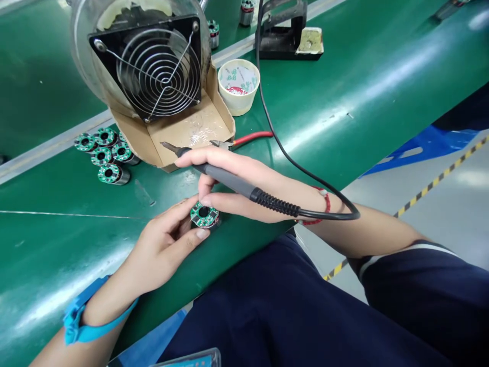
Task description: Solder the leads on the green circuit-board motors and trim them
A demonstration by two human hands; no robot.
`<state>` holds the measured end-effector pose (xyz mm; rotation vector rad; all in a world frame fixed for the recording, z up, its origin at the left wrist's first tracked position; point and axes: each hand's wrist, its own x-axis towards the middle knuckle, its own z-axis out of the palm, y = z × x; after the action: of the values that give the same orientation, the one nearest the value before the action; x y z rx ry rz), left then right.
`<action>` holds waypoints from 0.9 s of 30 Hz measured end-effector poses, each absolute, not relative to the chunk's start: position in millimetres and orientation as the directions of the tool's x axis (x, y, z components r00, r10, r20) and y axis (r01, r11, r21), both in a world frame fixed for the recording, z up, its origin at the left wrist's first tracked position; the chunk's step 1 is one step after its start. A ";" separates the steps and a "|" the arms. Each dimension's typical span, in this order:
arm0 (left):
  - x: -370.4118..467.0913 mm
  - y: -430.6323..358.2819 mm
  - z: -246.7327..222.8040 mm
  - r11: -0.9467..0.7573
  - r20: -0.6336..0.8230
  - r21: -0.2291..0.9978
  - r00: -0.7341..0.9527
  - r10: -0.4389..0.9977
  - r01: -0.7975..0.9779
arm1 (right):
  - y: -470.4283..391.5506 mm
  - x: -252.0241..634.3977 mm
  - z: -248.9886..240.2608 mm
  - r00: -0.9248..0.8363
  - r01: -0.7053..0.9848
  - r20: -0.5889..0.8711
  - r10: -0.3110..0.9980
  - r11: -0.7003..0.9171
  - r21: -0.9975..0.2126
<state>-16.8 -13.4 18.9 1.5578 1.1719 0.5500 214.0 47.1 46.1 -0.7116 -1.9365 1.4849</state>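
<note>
Navy clothing [275,306] below the near edge of a green workbench [382,97], hands over one board-topped cylinder [206,221]

Wristband [91,334], blue: one, circled the left wrist. Matching cylinders [110,173], at least six: sat grouped toward the workbench's left end, beside its grey strip [57,147]. Left hand [164,247]: thumb and fingers pinched the board-topped cylinder by its sides, toward the workbench's near edge. Fan [164,76], wire-guarded: one, faced the near edge from a clear round housing. Cardboard tray [160,135]: one, lay below the fan, with clear wisps inside. Soldering iron [233,181]: one, pointed its tip left, over the tray. Pliers [252,137], red-handled: lay at the tray's right corner. Tape roll [240,106]: one, stood beyond, something red within. Right hand [260,176]: closed about the iron, its thumb reaching the cylinder's upper rim; whether it pinched anything there could not be told. Iron stand [273,48], with sponge [310,42]: one, rested beside the strip. Cable [340,216], black: one, looped from the iron over the right wrist. Bracelet [327,201], red: one, circled that wrist.
</note>
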 end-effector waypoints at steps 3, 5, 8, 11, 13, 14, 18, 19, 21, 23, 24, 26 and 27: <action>-18.1 -13.8 16.9 0.008 -0.201 0.910 0.423 0.884 0.415 | 48.0 211.1 44.0 -0.689 0.068 0.134 0.712 0.248 -0.966; -18.6 -13.9 16.0 0.001 -0.196 0.910 0.428 0.882 0.415 | 48.0 209.8 44.8 -0.682 0.113 0.121 0.721 0.267 -0.957; -19.1 -14.7 15.5 0.001 -0.195 0.911 0.429 0.882 0.413 | 47.6 208.5 47.7 -0.680 0.200 0.074 0.729 0.281 -0.939; -20.5 -17.4 14.4 0.011 -0.190 0.916 0.409 0.893 0.401 | 47.8 207.7 48.4 -0.714 0.194 0.085 0.695 0.313 -0.930; -22.2 -19.7 13.2 0.030 -0.194 0.921 0.391 0.900 0.387 | 48.7 207.1 47.0 -0.727 0.177 0.117 0.676 0.350 -0.920; -23.1 -20.5 12.5 0.040 -0.197 0.924 0.383 0.903 0.381 | 49.2 206.7 45.8 -0.728 0.177 0.130 0.673 0.367 -0.913; -23.1 -18.6 10.8 0.062 -0.217 0.921 0.373 0.902 0.386 | 49.5 206.4 39.7 -0.726 0.140 0.135 0.674 0.336 -0.931; -21.4 -16.8 10.8 0.060 -0.219 0.917 0.372 0.902 0.393 | 48.4 206.7 37.7 -0.718 0.122 0.140 0.682 0.321 -0.939; -15.9 -12.1 11.1 0.021 -0.188 0.902 0.349 0.918 0.431 | 44.4 207.3 32.9 -0.662 0.114 0.175 0.729 0.328 -0.938; -8.7 -7.2 10.4 -0.047 -0.124 0.856 0.293 0.948 0.515 | 39.1 207.1 25.9 -0.599 0.202 0.192 0.777 0.379 -0.903; -5.5 -4.9 9.2 -0.070 -0.101 0.823 0.265 0.959 0.564 | 36.6 206.3 21.5 -0.581 0.270 0.186 0.793 0.404 -0.874; -1.9 -0.9 4.4 -0.061 -0.115 0.770 0.232 0.966 0.635 | 33.1 203.6 11.2 -0.584 0.402 0.154 0.797 0.449 -0.798; -1.9 0.6 1.1 -0.035 -0.140 0.770 0.222 0.965 0.638 | 32.4 201.8 5.7 -0.593 0.458 0.137 0.794 0.472 -0.753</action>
<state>-1.9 0.6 1.1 1.7542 1.4953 0.5573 201.8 32.4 5.7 -1.0391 -2.2487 0.9437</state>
